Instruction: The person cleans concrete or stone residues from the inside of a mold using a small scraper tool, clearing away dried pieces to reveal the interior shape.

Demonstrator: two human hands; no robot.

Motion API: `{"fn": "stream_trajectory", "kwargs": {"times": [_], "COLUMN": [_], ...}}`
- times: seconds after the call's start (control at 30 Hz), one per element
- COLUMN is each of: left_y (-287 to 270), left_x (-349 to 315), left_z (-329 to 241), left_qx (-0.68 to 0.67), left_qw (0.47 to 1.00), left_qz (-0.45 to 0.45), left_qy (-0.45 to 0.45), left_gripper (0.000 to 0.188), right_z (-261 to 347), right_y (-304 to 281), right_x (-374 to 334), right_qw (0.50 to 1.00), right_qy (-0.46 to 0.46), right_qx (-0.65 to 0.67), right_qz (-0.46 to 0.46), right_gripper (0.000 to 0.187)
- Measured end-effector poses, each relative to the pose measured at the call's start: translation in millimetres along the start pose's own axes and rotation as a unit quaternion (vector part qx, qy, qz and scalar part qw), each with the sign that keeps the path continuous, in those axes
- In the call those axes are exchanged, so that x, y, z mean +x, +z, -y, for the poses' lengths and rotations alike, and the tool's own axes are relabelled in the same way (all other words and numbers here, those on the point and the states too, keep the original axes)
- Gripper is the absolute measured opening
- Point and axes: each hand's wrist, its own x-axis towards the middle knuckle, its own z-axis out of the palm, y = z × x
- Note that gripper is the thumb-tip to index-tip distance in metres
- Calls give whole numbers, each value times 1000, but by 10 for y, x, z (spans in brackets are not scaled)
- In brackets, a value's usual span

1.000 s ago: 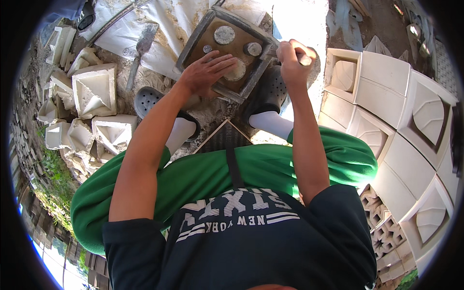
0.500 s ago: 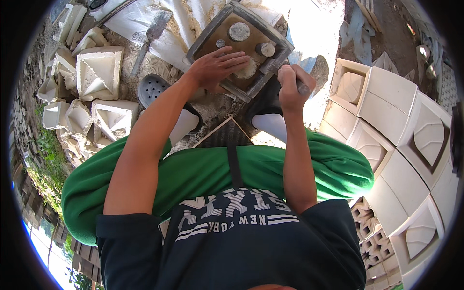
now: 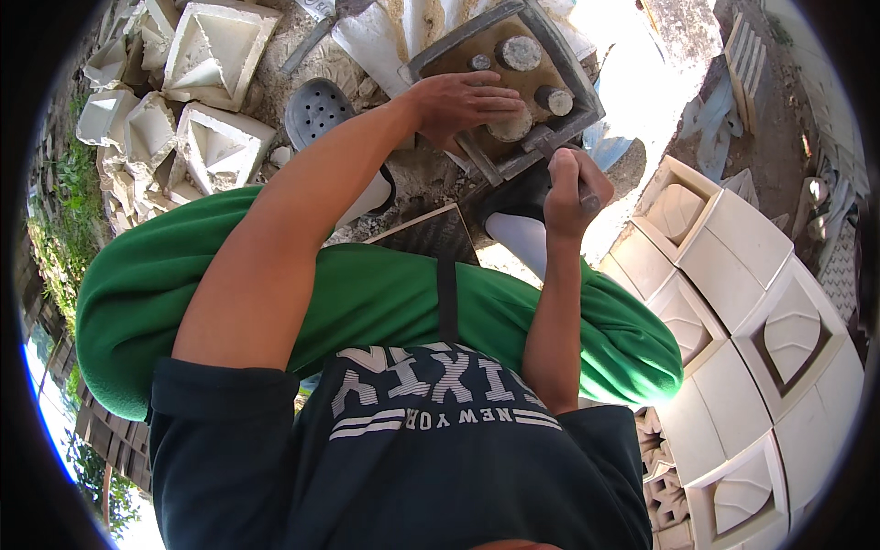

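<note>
In front of me on the ground sits a square mould with a dark, worn frame (image 3: 566,57) and a brown inner face. Several round grey plugs (image 3: 521,53) of different sizes stand up from that face. My left hand (image 3: 467,105) lies over the mould's left near part, fingers stretched out and covering part of one plug. My right hand (image 3: 576,191) is wrapped round the handle of a hammer. The hammer's head (image 3: 543,140) is at the frame's near right edge. A narrow bar (image 3: 478,158) sticks out toward me at the near side.
Cream hollow blocks (image 3: 223,55), some broken, are heaped at left. Rows of pale moulded blocks (image 3: 729,394) stand at right. My grey clog (image 3: 316,112) is left of the mould. Crumpled white sheeting (image 3: 367,41) lies behind, with blue plastic (image 3: 607,137) to the right.
My view has shifted, so the mould and both hands appear farther right. The narrow bar at the mould's near side now stands out at a different angle. My right hand still grips the hammer.
</note>
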Motion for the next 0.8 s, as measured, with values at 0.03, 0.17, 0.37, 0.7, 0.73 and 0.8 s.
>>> {"fn": "stream_trajectory", "kwargs": {"times": [0.03,0.17,0.37,0.7,0.73,0.8], "left_y": [0,-31,31,-45,-41,-52], "left_x": [-1,-3,-11,22,27,53], "left_z": [-17,19,1,-10,-5,-19], "left_qx": [-2,8,7,2,4,11], "left_qw": [1000,1000,1000,1000,1000,1000], "left_qz": [-1,-12,-23,-5,-6,9], "left_qy": [-5,3,4,4,-7,3], "left_gripper": [123,120,120,122,122,119], "right_z": [-10,249,42,611,501,468], "right_y": [-19,-141,43,-10,54,-39], "right_x": [51,-2,153,582,622,765], "right_qw": [999,971,974,970,972,979], "right_qy": [14,-15,35,-12,4,68], "right_qx": [47,239,182,229,214,189], "right_qz": [-11,-19,-131,-79,-94,-31], "right_gripper": [34,38,41,47,45,41]}}
